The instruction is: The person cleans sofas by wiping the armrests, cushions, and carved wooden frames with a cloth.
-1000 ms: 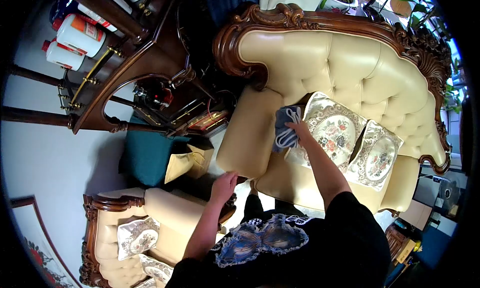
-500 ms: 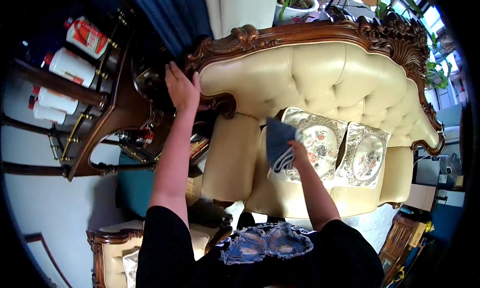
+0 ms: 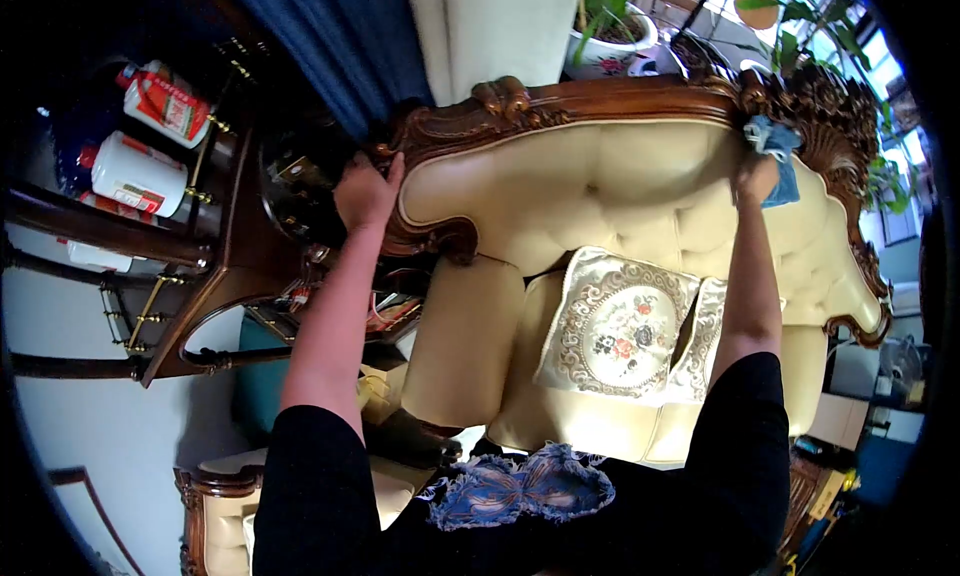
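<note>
A cream tufted sofa [image 3: 630, 176] with a carved dark wood frame [image 3: 600, 100] stands in front of me. At its upper left corner, my left hand [image 3: 366, 192] rests with fingers curled round the frame's edge and the thumb on the near side. A blue cloth [image 3: 784, 176], bunched up, is closed in my right hand [image 3: 757, 179]. That hand is against the right part of the backrest, just below the carved top. On the seat lie two embroidered cushions, one cushion [image 3: 625, 326] in full view and the other cushion [image 3: 705, 341] partly behind my right arm.
On the left, a dark wood shelf unit [image 3: 215, 286] holds several white bottles [image 3: 140, 176] with red caps. Blue curtains [image 3: 330, 46] hang behind it. A potted plant [image 3: 612, 41] stands behind the sofa back. Another cream seat [image 3: 225, 526] is at lower left.
My right hand has carried the cloth from above the cushions up and right to the backrest top. My left hand's flat fingers have curled round the frame. The view has shifted slightly.
</note>
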